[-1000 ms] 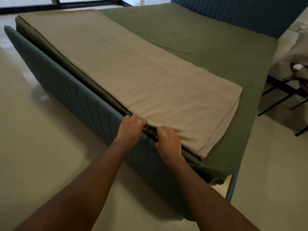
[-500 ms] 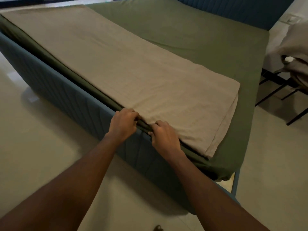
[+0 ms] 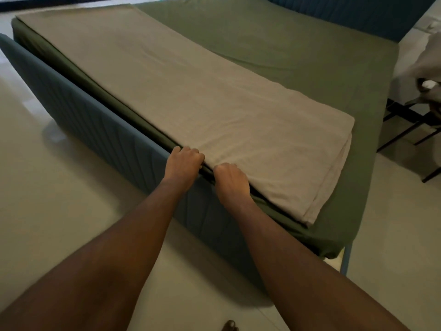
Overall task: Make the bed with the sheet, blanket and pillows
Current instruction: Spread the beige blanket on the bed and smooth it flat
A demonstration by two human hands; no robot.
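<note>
A green sheet [image 3: 298, 51] covers the mattress. A folded beige blanket [image 3: 191, 91] lies along the near side of the bed, from the far left corner to close to the right corner. My left hand [image 3: 185, 164] and my right hand [image 3: 230, 181] sit side by side at the blanket's near edge, fingers curled over it where it meets the blue bed frame [image 3: 107, 134]. The fingertips are hidden under the cloth. Whether they also hold the sheet below cannot be told.
A blue padded headboard [image 3: 346, 13] stands at the back. A black metal rack [image 3: 410, 125] with pale bedding [image 3: 427, 60] on it stands at the right of the bed. Pale tiled floor [image 3: 47, 199] surrounds the bed. A toe [image 3: 230, 326] shows at the bottom.
The view has shifted slightly; both hands stay at the blanket's near edge and have drawn it a little closer to the frame. The blanket's lie is otherwise the same.
</note>
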